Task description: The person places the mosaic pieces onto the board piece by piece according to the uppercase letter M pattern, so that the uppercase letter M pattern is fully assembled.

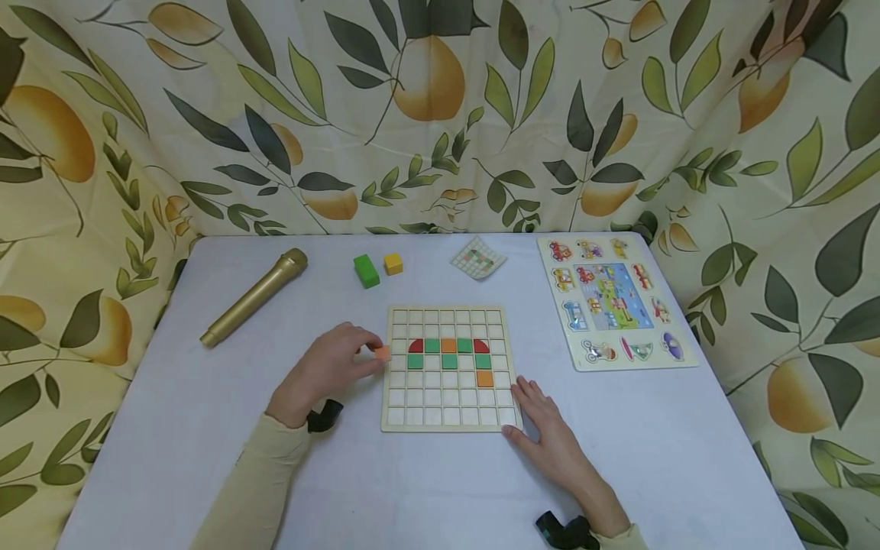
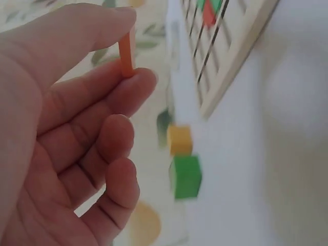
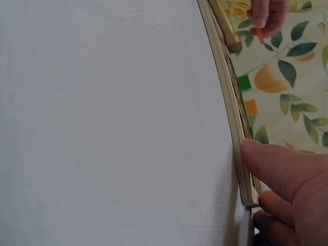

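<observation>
My left hand (image 1: pixel 326 368) pinches a small flat orange tile (image 1: pixel 383 353) between thumb and forefinger, just off the left edge of a wooden grid board (image 1: pixel 415 397). In the left wrist view the tile (image 2: pixel 126 55) is seen edge-on, and the other fingers curl loosely beneath it. Red, green and orange pieces lie in the board's cells, among them a green tile (image 1: pixel 449 361) and a lower orange tile (image 1: pixel 484 379). At the board's lower right corner rests my right hand (image 1: pixel 553 443), its thumb against the near edge and its fingers extended along the right side.
Behind the board lie a green block (image 1: pixel 367 271), a yellow cube (image 1: pixel 393 264) and a patterned card (image 1: pixel 477 258). A gold microphone-shaped object (image 1: pixel 254 298) lies at the left. On the right is a picture puzzle board (image 1: pixel 571 340). Patterned cloth (image 1: pixel 440 168) hangs around the table.
</observation>
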`<action>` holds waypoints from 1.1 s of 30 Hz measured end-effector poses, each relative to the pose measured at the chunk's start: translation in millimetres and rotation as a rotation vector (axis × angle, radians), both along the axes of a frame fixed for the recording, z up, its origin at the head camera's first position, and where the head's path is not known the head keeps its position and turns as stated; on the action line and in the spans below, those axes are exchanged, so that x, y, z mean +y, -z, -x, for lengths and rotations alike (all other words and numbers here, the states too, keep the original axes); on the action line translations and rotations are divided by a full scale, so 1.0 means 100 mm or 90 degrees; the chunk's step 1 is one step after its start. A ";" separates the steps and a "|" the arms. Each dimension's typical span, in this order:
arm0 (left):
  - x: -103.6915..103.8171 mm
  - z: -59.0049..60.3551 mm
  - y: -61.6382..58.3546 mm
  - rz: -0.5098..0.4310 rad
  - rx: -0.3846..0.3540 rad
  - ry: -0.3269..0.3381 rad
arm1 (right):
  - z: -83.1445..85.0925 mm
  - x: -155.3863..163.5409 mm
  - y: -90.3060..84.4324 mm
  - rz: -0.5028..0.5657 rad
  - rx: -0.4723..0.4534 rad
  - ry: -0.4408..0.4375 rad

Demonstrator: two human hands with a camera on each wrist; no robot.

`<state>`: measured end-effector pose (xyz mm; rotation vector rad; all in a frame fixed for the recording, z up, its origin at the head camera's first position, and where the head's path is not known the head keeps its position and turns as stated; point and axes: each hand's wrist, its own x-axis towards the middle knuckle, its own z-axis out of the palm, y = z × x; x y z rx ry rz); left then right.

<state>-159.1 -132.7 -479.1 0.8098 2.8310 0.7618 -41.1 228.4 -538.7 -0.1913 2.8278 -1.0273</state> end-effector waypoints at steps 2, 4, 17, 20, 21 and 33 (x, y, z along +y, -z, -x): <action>0.10 0.00 0.04 0.006 -0.006 0.019 | 0.00 0.00 0.00 0.002 0.001 0.000; 0.19 0.00 0.09 0.008 -0.011 0.031 | -0.01 0.00 0.00 0.003 0.002 0.000; 0.42 -0.01 0.25 -0.003 -0.006 0.095 | -0.02 -0.01 -0.01 -0.002 0.013 0.006; 0.44 -0.02 0.28 0.008 -0.014 0.103 | -0.02 0.00 -0.01 -0.001 0.013 0.006; 0.44 -0.02 0.28 0.010 -0.016 0.104 | -0.02 0.00 -0.01 0.000 0.012 0.005; 0.42 -0.04 0.33 0.041 0.015 0.125 | -0.01 -0.01 -0.01 0.008 0.005 0.004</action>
